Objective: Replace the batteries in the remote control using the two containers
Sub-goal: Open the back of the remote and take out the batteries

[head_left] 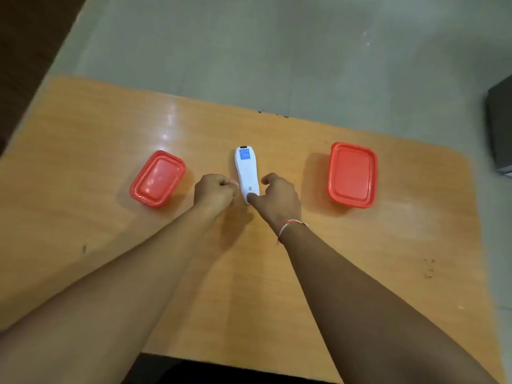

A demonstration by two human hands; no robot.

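A white remote control (246,170) lies face down in the middle of the wooden table (277,273), a blue label near its far end. My right hand (277,198) grips its near end, thumb pressed on the back cover. My left hand (214,192) is curled into a loose fist just left of the remote, fingertips at its edge. A red lidded container (157,178) sits to the left, turned at an angle. A larger red lidded container (352,175) sits to the right. Both lids are on. No batteries are visible.
The table's far edge (263,110) runs behind the remote, with grey floor (277,51) beyond. A dark box-like object (501,128) stands off the table at the far right. A red-and-white thread bracelet (291,225) circles my right wrist.
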